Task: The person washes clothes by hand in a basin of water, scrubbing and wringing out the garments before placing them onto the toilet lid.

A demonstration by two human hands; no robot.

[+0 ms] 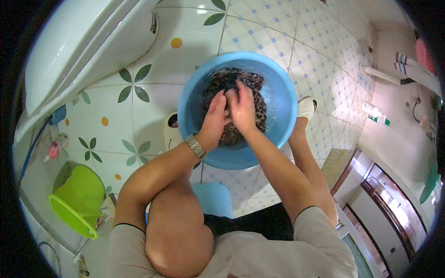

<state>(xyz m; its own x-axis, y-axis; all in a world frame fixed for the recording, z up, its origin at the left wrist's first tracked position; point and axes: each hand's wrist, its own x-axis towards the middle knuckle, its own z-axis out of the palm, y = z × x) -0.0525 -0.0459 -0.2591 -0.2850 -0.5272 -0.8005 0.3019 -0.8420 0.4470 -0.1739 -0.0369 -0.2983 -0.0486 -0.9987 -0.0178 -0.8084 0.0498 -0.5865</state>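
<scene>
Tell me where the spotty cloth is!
In the head view, the spotty cloth is in the blue basin, upper middle, underneath the left hand and right hand.

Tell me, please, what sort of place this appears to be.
Probably a bathroom or laundry area: a glossy tiled floor, a blue basin holding wet patterned cloth, and a green bucket.

Left hand (214,123) lies beside right hand (242,113) (blurred).

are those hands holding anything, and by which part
Cannot be told: the left hand and blurred right hand are close together over leopard-print cloth in the blue basin, but no clear grip shows.
</scene>
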